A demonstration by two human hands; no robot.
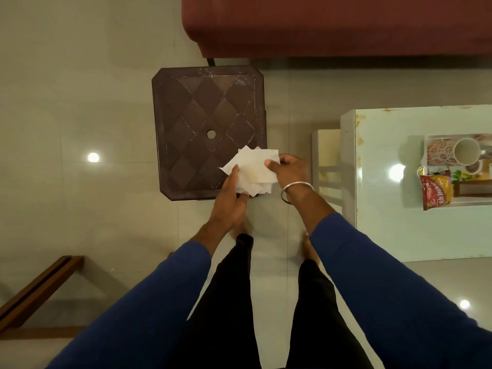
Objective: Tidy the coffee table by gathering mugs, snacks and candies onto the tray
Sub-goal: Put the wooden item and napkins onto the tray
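My left hand (231, 194) and my right hand (288, 170) both hold a bunch of white paper napkins (253, 169) over the near right corner of a brown plastic stool (207, 129). Far to the right, on the pale glass coffee table (386, 209), stands a white tray (426, 153). On the tray a floral mug (452, 155) lies on its side, with a second cup (474, 169) beside it. A red and yellow snack packet (435, 191) rests against the tray's near edge. The tray's right part is cut off by the frame.
A dark red sofa (332, 22) runs along the top. A wooden frame (37, 288) lies at the lower left on the tiled floor. A white side shelf (326, 155) sits between stool and coffee table. My legs and bare feet are below my hands.
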